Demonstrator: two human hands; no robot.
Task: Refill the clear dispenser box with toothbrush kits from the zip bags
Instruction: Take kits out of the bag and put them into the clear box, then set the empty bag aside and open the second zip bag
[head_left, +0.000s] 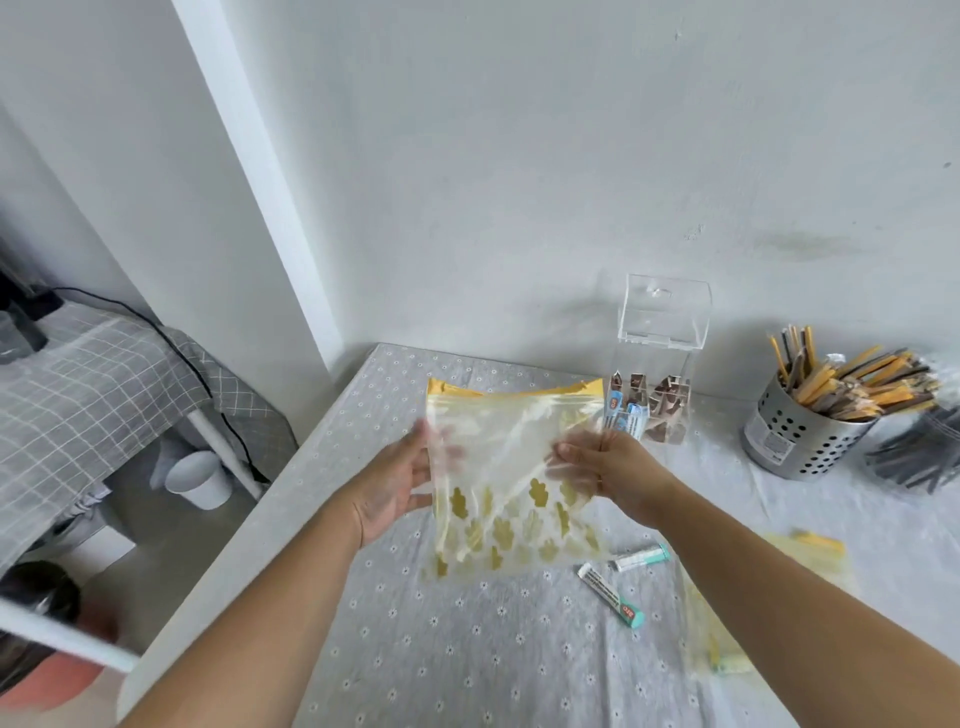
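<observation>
I hold a clear zip bag (511, 467) with a yellow top strip and yellow leaf prints upright above the table. My left hand (400, 486) grips its left edge and my right hand (597, 465) grips its right side. The bag looks empty. Behind it, by the wall, stands the clear dispenser box (655, 364) with its lid tipped open and several kits in its lower part. Two toothbrush kits (613, 587) with teal ends lie on the cloth below my right forearm. A second zip bag (727, 623) lies flat at the right, partly under my arm.
A perforated steel holder (800, 431) full of yellow and brown packets stands at the right, with dark packets beside it. The table's left edge (291, 467) drops to the floor, where a white cup (200, 478) and a checked-cloth bench (88, 374) stand.
</observation>
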